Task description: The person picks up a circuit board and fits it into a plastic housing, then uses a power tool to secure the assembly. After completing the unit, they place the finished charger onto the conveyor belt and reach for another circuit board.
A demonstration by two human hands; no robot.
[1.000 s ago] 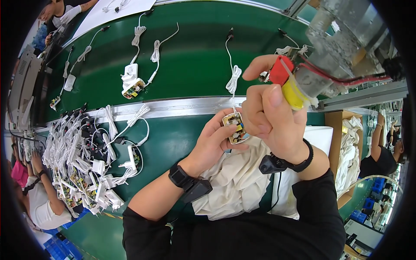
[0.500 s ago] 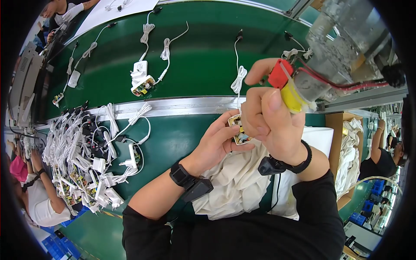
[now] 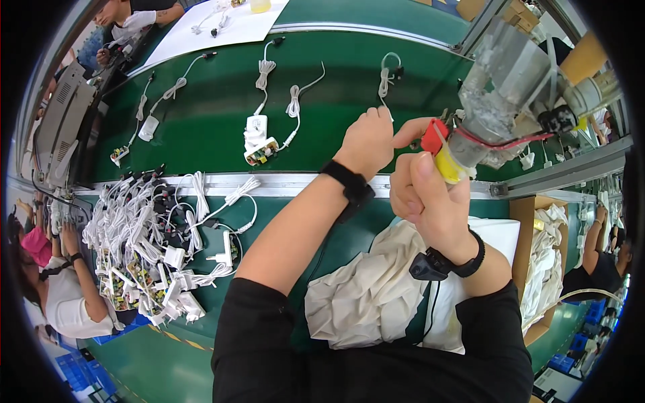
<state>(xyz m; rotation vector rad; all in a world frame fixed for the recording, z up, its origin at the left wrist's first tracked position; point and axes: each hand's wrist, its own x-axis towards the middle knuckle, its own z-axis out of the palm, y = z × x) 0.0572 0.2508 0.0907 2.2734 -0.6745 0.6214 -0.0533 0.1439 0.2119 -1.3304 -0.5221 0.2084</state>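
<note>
My left hand (image 3: pixel 369 142) is over the green belt, its fingers curled and partly hidden. A white cable (image 3: pixel 384 84) with a black plug runs from it across the belt. The adapter on that cable is out of sight behind the hand. My right hand (image 3: pixel 435 208) is closed round the lower end of a clear plastic dispenser (image 3: pixel 474 138) with a yellow collar (image 3: pixel 449 168) and red switch (image 3: pixel 434 136). Red wires run along its cloudy body. Below the hands lies a crumpled cream cloth (image 3: pixel 366 289).
A heap of white adapters and cables (image 3: pixel 144 235) sits to the left. Opened adapters (image 3: pixel 259 141) lie spaced along the belt (image 3: pixel 222 94). A metal rail (image 3: pixel 289 183) edges it. A cardboard box (image 3: pixel 521 235) with cream cloths stands right. Other people work on both sides.
My left hand has moved forward from above the cloth to over the belt, with the opened adapter now hidden behind it. My right hand keeps hold of the dispenser. The view has shifted.
</note>
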